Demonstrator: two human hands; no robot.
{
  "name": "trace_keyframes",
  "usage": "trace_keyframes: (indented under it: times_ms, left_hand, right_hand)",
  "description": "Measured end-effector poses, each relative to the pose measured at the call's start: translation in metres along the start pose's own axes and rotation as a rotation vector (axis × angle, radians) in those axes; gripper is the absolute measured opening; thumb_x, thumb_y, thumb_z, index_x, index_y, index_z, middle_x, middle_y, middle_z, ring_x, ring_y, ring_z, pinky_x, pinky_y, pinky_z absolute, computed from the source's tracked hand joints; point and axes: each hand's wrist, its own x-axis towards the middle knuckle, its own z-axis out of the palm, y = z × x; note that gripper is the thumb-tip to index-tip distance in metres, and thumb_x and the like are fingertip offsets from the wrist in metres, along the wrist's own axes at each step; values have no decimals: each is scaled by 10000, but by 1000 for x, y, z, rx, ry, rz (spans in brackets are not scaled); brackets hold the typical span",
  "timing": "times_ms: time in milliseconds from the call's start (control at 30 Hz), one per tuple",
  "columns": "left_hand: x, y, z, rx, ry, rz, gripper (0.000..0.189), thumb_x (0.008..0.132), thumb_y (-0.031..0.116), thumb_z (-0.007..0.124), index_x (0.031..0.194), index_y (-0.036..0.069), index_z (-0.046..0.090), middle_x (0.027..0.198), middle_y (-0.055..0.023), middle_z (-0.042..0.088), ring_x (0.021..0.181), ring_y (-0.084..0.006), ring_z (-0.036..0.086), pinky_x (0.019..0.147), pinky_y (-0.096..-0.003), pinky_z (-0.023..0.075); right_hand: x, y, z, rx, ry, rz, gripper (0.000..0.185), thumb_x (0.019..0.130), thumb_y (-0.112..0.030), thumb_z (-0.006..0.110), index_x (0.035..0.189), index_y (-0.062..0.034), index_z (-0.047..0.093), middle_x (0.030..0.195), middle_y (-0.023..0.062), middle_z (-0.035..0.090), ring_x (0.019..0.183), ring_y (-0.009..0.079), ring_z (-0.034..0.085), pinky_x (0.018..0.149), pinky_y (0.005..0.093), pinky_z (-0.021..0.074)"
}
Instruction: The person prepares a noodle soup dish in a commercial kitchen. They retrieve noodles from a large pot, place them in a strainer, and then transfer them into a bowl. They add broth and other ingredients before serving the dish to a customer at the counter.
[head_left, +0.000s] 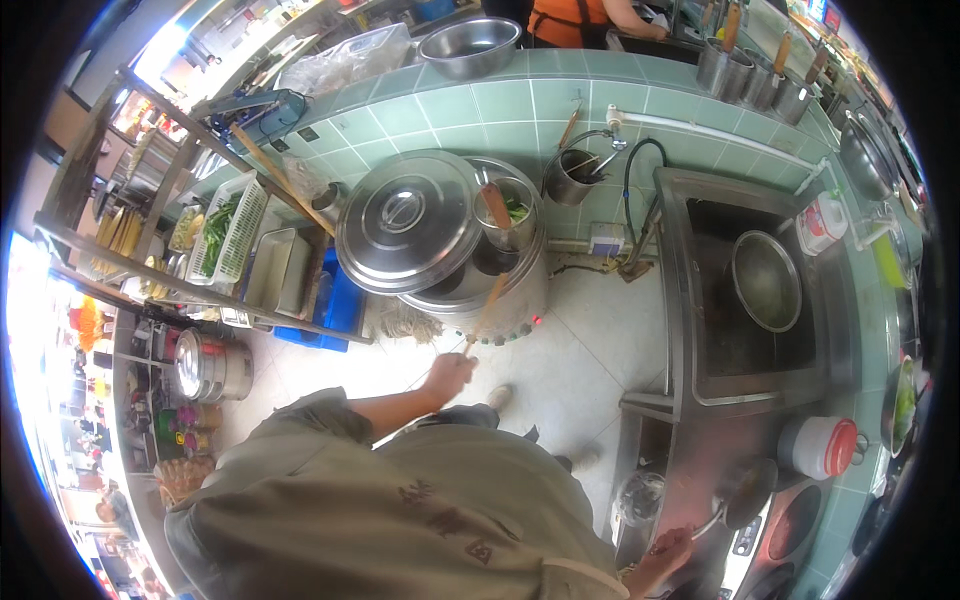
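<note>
My left hand (448, 379) is closed around the end of a long wooden stick or handle (489, 307), whose far end points towards the large lidded steel pot (517, 292). The steel lid (401, 217) lies askew on that pot, leaving a gap. Beside the lid, a steel strainer cup (506, 225) with green vegetables and a wooden handle rests at the pot's opening. At the lower right, my right hand (671, 547) grips the handle of a small pan or ladle (750, 491) over the stove counter; which of the two I cannot tell.
A steel bowl (766, 281) sits in the dark cooker basin on the right. Near the stove stands a red-lidded container (821, 448). The left rack holds a white basket of greens (225, 229). A co-worker in orange (574, 22) is beyond the tiled wall.
</note>
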Motion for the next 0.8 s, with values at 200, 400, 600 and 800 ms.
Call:
trace_keyframes:
  times_ms: [200,400,600,800]
  left_hand:
    - [155,-27,-153,825,359,153,480,1027,472,467,1018,71,730,1021,-204,733,992,-400,693,870,-511,525]
    - [235,-2,-240,628,495,201,414,1030,463,480,1156,115,666,1205,-181,699,1111,-434,650,896,-541,506]
    - [258,12,-251,702,282,116,480,1013,461,499,1380,153,529,1444,-178,570,1096,-426,675,885,-549,548]
    - [245,8,-249,715,283,159,527,1022,421,503,1491,182,476,1646,-164,333,1180,-425,640,957,-541,547]
  right_hand:
    - [18,108,50,11,20,81,249,999,-210,647,812,-147,496,612,-44,441,438,67,385,340,234,300]
    - [50,157,58,-45,-23,-72,289,976,-275,682,787,-113,536,629,-1,520,448,101,433,399,300,358]
    - [59,94,122,-1175,270,-701,485,825,-233,849,1179,24,641,975,155,695,931,329,673,872,442,564]
    - [-49,135,492,-799,-746,-772,921,715,-159,932,1499,-65,459,1470,121,529,1346,259,511,1072,409,449]
